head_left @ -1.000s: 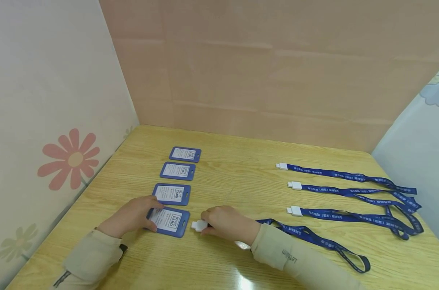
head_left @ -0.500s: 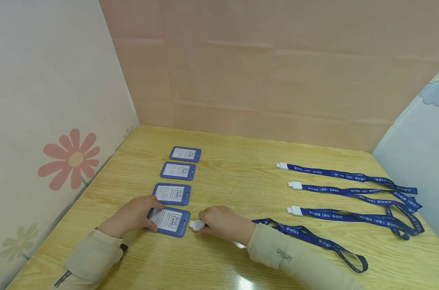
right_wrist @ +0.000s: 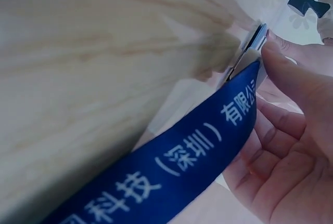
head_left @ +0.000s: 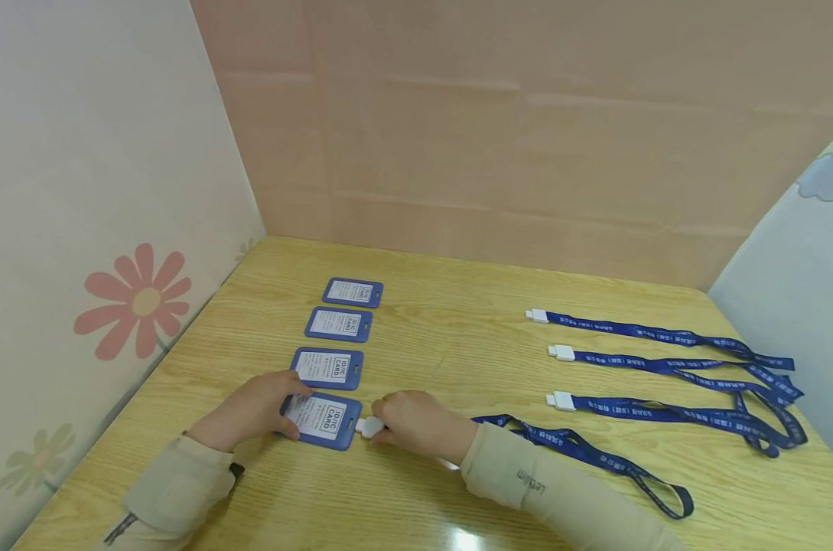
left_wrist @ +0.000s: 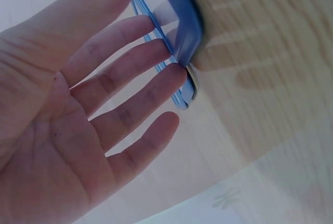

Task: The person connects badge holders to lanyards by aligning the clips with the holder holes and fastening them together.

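Clip nearer card, four cards, four lanyards

Left end of nearest blue card holder behind left hand, white clip partly hidden by right hand, table cut off along its near edge, small print unreadable.

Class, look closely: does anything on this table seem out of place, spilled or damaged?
Nothing looks spilled or damaged. The only untidy spot is on the right of the table, where the loop ends of the three free lanyards bend and bunch together. The four badge holders form a neat, slightly slanting column.
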{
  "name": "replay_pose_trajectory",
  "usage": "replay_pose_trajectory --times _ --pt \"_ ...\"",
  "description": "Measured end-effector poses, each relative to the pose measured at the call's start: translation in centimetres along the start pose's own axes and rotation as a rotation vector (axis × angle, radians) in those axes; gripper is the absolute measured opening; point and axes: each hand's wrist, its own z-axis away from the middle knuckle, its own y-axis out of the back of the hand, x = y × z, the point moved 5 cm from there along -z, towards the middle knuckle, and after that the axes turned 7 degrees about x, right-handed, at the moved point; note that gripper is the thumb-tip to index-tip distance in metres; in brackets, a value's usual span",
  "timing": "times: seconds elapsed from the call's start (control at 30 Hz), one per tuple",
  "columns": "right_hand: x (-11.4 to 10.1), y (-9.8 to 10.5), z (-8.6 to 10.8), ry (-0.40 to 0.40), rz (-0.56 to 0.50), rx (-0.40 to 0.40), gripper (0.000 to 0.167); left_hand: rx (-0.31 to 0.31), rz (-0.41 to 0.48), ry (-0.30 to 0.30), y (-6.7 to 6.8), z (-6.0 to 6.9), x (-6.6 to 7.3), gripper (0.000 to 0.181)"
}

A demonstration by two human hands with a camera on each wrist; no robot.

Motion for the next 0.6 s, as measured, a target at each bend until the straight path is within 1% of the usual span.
replay_pose_trajectory --times 0.3,0.6 --pt "-0.23 -0.20 -0.38 -0.010 0.016 -0.050 0.026 0.007 -0.003 -0.005 -0.01 -0.01 -0.03 0.055" --pt "-0.45 -0.05 -0.66 -0.010 0.033 -0.067 0.027 0.001 0.006 0.023 -0.02 -0.23 0.05 0.056"
